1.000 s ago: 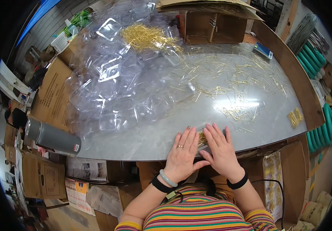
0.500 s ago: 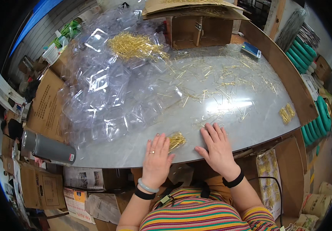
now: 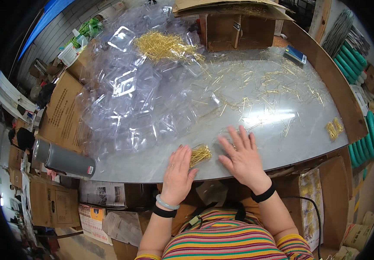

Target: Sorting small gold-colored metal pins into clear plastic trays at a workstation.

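Near the table's front edge, a small bundle of gold wire hooks (image 3: 200, 154) lies on the grey tabletop (image 3: 169, 162). My left hand (image 3: 179, 171) rests along the bundle's left side, fingers stretched and close together. Its fingers seem to touch the wires and hide that end. To the right of the bundle, my right hand (image 3: 244, 158) is open with spread fingers, slightly blurred, and holds nothing. Many loose gold hooks (image 3: 278, 82) lie scattered over the far right of the table. Two small gold bundles (image 3: 334, 128) lie at the right edge.
Clear plastic trays (image 3: 126, 104) cover the table's left side, with a heap of gold wires (image 3: 163, 45) on them. A grey bottle (image 3: 68, 160) lies at the left edge. At the back stands an open cardboard box (image 3: 254, 32), near a blue box (image 3: 295, 55). A brown board (image 3: 325, 78) edges the right side.
The view has shifted, so the table appears farther right and higher. My right hand has moved closer to the bundle, its fingers spreading. My left hand stays beside the bundle.
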`<state>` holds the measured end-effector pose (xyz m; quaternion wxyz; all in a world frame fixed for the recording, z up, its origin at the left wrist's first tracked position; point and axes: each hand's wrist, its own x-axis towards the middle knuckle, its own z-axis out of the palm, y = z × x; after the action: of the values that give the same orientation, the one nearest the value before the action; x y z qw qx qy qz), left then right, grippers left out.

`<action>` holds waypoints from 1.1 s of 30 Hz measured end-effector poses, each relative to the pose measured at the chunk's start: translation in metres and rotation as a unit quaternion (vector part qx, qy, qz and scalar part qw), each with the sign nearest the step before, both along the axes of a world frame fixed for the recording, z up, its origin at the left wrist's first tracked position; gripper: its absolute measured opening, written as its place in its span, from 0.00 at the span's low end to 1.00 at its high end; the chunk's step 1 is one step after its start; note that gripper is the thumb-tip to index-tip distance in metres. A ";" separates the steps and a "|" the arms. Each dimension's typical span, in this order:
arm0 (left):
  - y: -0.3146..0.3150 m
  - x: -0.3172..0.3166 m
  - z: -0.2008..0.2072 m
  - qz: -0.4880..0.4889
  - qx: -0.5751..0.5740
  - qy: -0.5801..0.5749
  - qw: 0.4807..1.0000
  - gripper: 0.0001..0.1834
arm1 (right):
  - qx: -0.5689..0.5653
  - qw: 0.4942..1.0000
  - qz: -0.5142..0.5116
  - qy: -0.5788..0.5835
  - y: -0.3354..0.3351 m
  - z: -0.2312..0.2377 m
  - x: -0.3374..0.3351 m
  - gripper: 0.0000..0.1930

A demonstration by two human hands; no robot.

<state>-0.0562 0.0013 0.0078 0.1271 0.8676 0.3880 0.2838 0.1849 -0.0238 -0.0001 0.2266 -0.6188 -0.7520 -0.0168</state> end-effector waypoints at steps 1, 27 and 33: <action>-0.001 -0.001 0.000 -0.003 0.007 0.014 1.000 0.33 | 0.004 0.999 0.028 -0.031 0.001 0.002 -0.003 0.31; -0.016 0.051 -0.007 -0.069 0.033 -0.021 0.997 0.28 | -0.016 0.999 -0.015 0.041 -0.016 0.002 0.025 0.36; -0.005 0.056 -0.006 -0.042 -0.001 0.026 0.999 0.40 | -0.002 0.995 0.012 0.096 -0.030 0.015 0.036 0.32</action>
<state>-0.0003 -0.0040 0.0019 0.1298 0.8901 0.3548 0.2550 0.2208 -0.0538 0.0153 0.2969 -0.6091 -0.7340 0.0464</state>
